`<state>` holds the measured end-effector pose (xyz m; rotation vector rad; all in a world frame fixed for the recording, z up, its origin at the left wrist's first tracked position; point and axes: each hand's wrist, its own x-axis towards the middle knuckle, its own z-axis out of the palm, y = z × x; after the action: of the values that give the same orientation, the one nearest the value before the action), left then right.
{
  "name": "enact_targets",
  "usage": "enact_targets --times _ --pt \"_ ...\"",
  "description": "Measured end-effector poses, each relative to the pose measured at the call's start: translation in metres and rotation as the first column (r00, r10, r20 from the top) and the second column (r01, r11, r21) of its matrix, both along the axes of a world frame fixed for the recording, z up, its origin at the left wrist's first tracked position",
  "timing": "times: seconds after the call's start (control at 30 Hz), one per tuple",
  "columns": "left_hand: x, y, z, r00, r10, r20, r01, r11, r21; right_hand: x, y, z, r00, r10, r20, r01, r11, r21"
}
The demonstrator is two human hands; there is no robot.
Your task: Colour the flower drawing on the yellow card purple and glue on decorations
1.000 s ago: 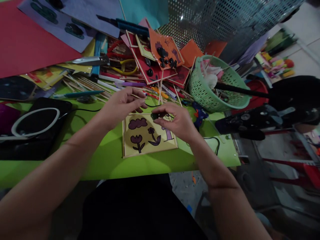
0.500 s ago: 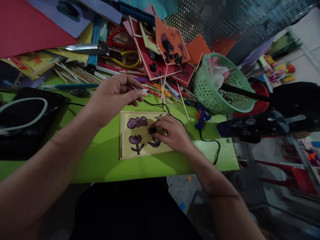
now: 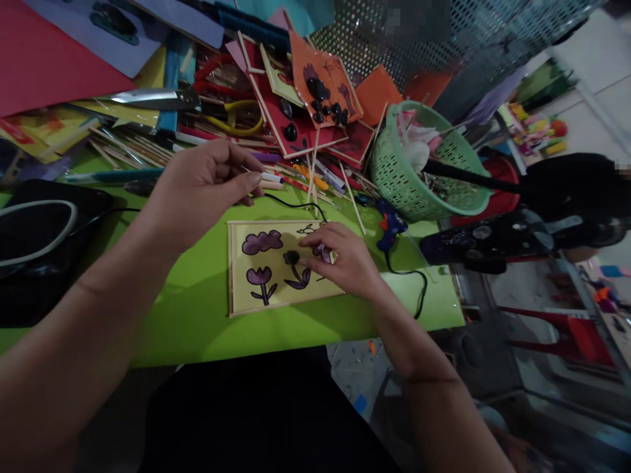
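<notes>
A yellow card edged with thin sticks lies on the green table, bearing a cloud, two flowers and other drawings in dark purple. On the head of its middle flower sits a dark, shiny stone. My right hand hovers just right of the stone, thumb and fingers parted around nothing, covering the card's right side. Above the card's upper left corner hangs my left hand, its fingers loosely curled and thumb apart; I see nothing held in it.
A blue glue gun with a black cord lies right of the card. Behind it stands a green basket. Pens, sticks, scissors and an orange card with black stones crowd the back. A black device sits left.
My right hand carried the stone down and left onto the middle flower, then let go and drew slightly right. My left hand moved left, away from the card.
</notes>
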<state>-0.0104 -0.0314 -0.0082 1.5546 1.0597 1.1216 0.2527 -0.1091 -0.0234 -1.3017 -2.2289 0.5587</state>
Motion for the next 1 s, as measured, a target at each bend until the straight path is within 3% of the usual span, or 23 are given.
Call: enact_targets --times 0.1,0.2,0.3,0.43,0.57,1.0 --pt "-0.002 0.001 -0.002 0.957 -0.075 -0.279 0.094 0.994 0.056 -0.006 -0.002 -0.005 0.994 0.01 0.11 -0.014 0.999 0.033" --pt "-0.001 0.004 -0.009 0.791 -0.133 -0.597 0.247 0.963 0.113 -0.013 -0.005 -0.01 0.976 -0.038 0.216 0.021 0.997 0.079" --pt "-0.002 0.009 -0.02 0.667 -0.145 -0.731 0.383 0.908 0.17 -0.017 -0.006 -0.014 0.962 -0.07 0.264 0.05 0.995 0.084" --pt "-0.006 0.015 -0.034 0.611 -0.145 -0.778 0.43 0.886 0.173 -0.015 -0.006 -0.015 0.975 -0.036 0.22 0.03 0.999 0.028" --pt "-0.007 0.015 -0.038 0.614 -0.143 -0.776 0.426 0.888 0.173 -0.012 -0.004 -0.01 0.987 0.024 0.16 -0.019 0.999 -0.033" --pt "-0.004 0.012 -0.027 0.642 -0.172 -0.747 0.391 0.912 0.127 -0.012 -0.002 -0.009 0.979 0.056 0.195 -0.045 0.997 -0.062"
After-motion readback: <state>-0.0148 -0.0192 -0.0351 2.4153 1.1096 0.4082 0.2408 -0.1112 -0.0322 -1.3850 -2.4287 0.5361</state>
